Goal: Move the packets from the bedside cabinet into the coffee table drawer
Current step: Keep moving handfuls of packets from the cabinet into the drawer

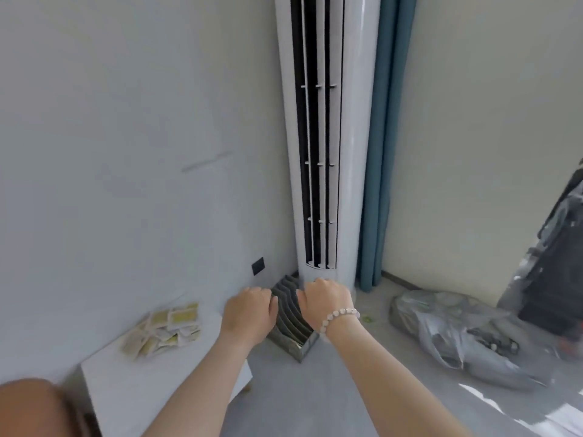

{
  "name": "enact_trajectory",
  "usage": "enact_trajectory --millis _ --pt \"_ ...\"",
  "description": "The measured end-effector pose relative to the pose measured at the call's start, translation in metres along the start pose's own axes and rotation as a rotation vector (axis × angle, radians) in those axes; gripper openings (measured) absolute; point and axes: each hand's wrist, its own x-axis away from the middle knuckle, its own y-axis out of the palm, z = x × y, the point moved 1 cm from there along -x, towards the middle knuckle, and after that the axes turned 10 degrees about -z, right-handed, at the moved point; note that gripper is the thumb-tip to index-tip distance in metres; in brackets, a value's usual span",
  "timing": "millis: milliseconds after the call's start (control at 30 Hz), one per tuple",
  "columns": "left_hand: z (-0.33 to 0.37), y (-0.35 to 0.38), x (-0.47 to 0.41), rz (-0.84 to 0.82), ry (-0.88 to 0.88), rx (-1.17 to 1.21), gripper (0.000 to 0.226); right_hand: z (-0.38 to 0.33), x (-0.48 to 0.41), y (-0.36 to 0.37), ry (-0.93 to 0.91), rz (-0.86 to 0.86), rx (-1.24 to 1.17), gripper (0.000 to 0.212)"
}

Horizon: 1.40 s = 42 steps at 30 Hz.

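A pile of several yellow-and-white packets (164, 329) lies on top of the white bedside cabinet (151, 383) at the lower left, against the wall. My left hand (250, 313) hovers to the right of the packets, past the cabinet's edge, fingers curled and holding nothing. My right hand (326, 299), with a bead bracelet on the wrist, is beside it, also curled and without anything in it. Both hands hang in the air above a dark ribbed object (291, 320) on the floor. No coffee table is in view.
A tall white standing air conditioner (328, 137) fills the corner, with a teal curtain (381, 152) to its right. A grey plastic bag (457, 339) lies on the floor at the right, near a dark wrapped item (555, 263). A black wall socket (258, 265) sits low on the wall.
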Motion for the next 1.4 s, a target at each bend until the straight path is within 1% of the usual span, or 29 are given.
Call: enact_trajectory --millis 167,300,400,533,600,667,800,900,1133,1300,1400 --pt "-0.025 0.003 -0.004 -0.009 -0.166 0.004 0.035 -0.016 -0.041 0.005 -0.129 -0.017 0.027 0.036" --pt "-0.044 0.007 0.002 -0.035 -0.296 -0.013 0.036 -0.040 -0.065 0.019 -0.240 -0.068 0.011 0.039" --pt "-0.061 0.014 0.009 -0.071 -0.393 -0.014 0.037 -0.063 -0.076 0.028 -0.331 -0.111 0.015 0.037" --pt "-0.087 0.020 0.013 -0.079 -0.490 -0.001 0.037 -0.093 -0.089 0.038 -0.448 -0.135 0.061 0.039" --pt "-0.099 0.021 0.010 -0.072 -0.526 0.002 0.036 -0.103 -0.100 0.040 -0.475 -0.139 0.064 0.036" --pt "-0.111 0.023 0.004 -0.070 -0.546 -0.002 0.036 -0.111 -0.112 0.042 -0.483 -0.138 0.068 0.033" --pt "-0.136 0.034 -0.014 -0.093 -0.546 0.009 0.036 -0.125 -0.141 0.052 -0.472 -0.149 0.075 0.038" --pt "-0.164 0.041 -0.034 -0.081 -0.538 0.025 0.037 -0.141 -0.169 0.062 -0.471 -0.158 0.099 0.041" --pt "-0.266 0.051 -0.086 -0.077 -0.561 0.021 0.035 -0.208 -0.257 0.073 -0.450 -0.144 0.116 0.042" --pt "-0.340 0.069 -0.103 -0.139 -0.580 0.052 0.035 -0.270 -0.305 0.100 -0.481 -0.217 0.125 0.042" --pt "-0.385 0.083 -0.109 -0.167 -0.625 0.054 0.034 -0.306 -0.335 0.119 -0.496 -0.273 0.149 0.042"
